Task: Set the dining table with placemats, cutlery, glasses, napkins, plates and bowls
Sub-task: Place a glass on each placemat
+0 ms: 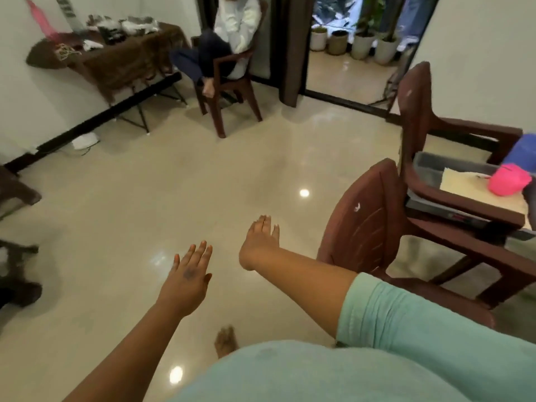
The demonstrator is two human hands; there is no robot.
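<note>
Head view: both hands, left (188, 275) and right (261, 245), empty above floor (145, 184).

Brown chairs (368, 224), mint-green sleeve (406, 314)

— Where are your hands?
— Your left hand (190, 275) and right hand (259, 245) are both stretched out over the glossy floor (174, 184), fingers (200, 250) straight and loosely spread, gripping nothing, near each other but apart.
</note>
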